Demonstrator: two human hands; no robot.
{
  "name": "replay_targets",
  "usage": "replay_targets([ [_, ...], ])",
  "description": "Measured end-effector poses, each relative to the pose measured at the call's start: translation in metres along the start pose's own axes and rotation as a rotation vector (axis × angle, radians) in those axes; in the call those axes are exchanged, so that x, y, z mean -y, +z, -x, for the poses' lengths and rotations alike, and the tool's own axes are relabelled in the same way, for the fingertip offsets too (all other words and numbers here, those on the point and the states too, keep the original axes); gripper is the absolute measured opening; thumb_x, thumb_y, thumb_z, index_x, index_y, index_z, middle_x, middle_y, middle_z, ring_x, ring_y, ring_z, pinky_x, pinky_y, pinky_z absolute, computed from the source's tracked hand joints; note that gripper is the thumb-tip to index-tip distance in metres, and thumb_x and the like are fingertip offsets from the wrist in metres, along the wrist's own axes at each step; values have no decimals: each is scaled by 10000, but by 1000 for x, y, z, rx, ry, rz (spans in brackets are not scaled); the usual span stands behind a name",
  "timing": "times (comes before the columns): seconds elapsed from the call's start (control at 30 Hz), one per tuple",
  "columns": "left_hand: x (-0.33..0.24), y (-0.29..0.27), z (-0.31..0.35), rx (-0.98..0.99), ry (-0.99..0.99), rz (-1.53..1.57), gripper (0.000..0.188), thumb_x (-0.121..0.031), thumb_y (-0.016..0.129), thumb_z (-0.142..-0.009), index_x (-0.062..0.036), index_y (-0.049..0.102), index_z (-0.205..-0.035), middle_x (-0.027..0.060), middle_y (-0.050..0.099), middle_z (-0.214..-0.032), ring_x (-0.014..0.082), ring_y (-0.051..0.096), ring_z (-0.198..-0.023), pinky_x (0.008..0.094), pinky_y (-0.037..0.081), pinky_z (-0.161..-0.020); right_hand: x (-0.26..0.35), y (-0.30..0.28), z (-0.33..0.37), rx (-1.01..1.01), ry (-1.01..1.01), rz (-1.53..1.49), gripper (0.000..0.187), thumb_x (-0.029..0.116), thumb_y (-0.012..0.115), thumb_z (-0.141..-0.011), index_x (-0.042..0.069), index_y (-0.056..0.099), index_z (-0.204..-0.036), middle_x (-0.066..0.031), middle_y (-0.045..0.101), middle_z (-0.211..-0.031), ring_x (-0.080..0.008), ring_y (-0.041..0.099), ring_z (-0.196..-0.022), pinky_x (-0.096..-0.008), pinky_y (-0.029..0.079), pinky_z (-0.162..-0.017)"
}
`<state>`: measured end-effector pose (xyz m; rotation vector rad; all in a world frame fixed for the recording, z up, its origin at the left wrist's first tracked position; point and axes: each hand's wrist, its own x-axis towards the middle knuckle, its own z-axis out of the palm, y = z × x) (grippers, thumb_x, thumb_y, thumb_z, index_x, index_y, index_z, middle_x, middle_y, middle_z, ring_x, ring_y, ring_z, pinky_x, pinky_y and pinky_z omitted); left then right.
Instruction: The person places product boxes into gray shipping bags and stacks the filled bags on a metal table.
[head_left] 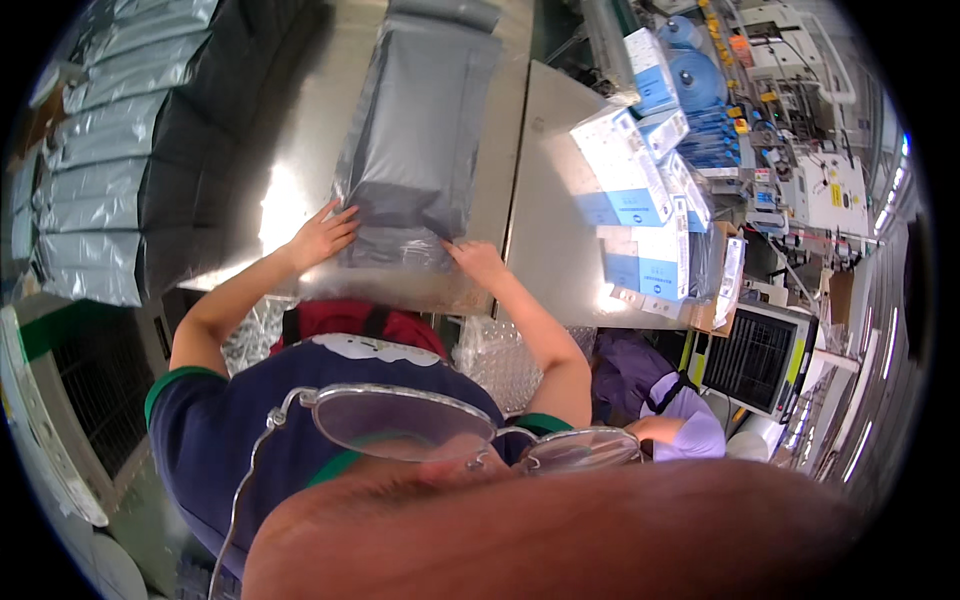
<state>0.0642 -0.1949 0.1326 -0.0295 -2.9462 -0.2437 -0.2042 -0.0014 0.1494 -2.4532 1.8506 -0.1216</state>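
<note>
A long grey plastic bag (420, 130), filled and flat-sided, lies lengthwise on the metal table (305, 130) in front of me. Its near end is a loose, wrinkled flap of film (400, 248). My left hand (326, 236) rests at the left edge of this end, fingers stretched and slightly apart on the film. At the right corner, my right hand (476, 261) has its fingers curled, pinching the edge of the bag. Part of another grey package (445, 10) shows at the bag's far end.
Grey plastic packages (100, 205) stand in a row at the left. Several white-and-blue boxes (625, 165) sit on the right-hand table, beside a cardboard box (722, 290). Beyond are blue rolls (697, 80) and machinery (832, 195). A co-worker's lilac sleeve (698, 432) shows at lower right.
</note>
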Motion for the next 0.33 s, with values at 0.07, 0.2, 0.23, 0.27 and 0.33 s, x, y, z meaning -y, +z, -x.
replay_targets([
  [0.07, 9, -2, -7, -322, -120, 254, 146, -76, 533, -676, -25, 563, -810, 43, 571, -784, 166, 523, -846, 328, 344, -832, -12, 0, -9, -313, 85, -203, 269, 97, 554, -647, 98, 532, -915, -64, 510, -584, -231, 518, -560, -305, 415, -512],
  [0.2, 20, 9, -26, -664, -960, 1048, 327, -225, 502, -780, 36, 545, -588, 46, 470, -466, 64, 367, -464, 219, 301, -431, -12, -14, -39, -530, 622, -572, 117, 139, 511, -739, 48, 565, -689, -119, 537, -638, -234, 529, -610, -286, 410, -540],
  [0.23, 26, 13, -33, -622, -1062, 1016, 340, -250, 499, -777, 36, 551, -601, 53, 478, -476, 75, 379, -469, 227, 315, -444, -15, -11, -48, -504, 759, -602, 152, 157, 497, -760, 42, 560, -682, -131, 545, -654, -241, 533, -619, -288, 411, -544],
  [0.27, 35, 21, -45, -564, -1156, 986, 355, -275, 495, -774, 36, 556, -615, 60, 487, -486, 86, 392, -474, 234, 328, -458, -19, -4, -60, -511, 914, -740, 243, 240, 466, -782, 30, 558, -702, -163, 549, -710, -276, 537, -670, -323, 412, -565],
  [0.33, 50, 25, -78, -513, -1204, 963, 372, -300, 492, -771, 36, 562, -628, 67, 496, -496, 97, 404, -480, 241, 342, -471, -26, 33, -77, -421, 958, -537, 312, 300, 445, -777, 15, 568, -747, -164, 560, -736, -262, 551, -700, -354, 409, -592],
])
